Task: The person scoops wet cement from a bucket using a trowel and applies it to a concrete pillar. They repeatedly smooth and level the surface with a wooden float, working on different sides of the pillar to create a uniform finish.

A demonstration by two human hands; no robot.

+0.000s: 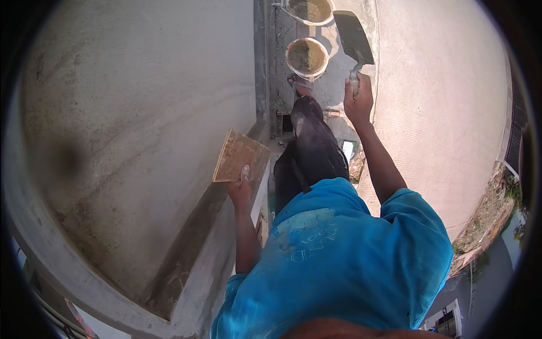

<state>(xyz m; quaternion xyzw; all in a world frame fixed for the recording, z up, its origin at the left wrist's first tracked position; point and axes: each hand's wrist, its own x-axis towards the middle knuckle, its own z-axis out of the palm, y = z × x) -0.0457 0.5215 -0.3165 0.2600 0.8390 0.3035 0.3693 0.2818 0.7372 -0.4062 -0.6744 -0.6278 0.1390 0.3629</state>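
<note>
My left hand (240,192) grips a square, stained wooden board (236,152) at its lower edge, with the thumb on its face, beside the low concrete wall. My right hand (358,101) is closed round the handle of a metal trowel (353,35), its broad grey blade pointing up the frame beside the buckets. A white bucket (291,52) of greyish-brown material stands just beyond my foot, and a second bucket (289,5) with similar contents is farther along, at the top edge.
A concrete ledge (192,257) with a dark damp band runs along my left, bordering a broad grey concrete surface (124,113). On my right is a pale paved surface (429,101), with rubble (480,226) along its far edge. My sandalled foot (300,86) is on the narrow strip between.
</note>
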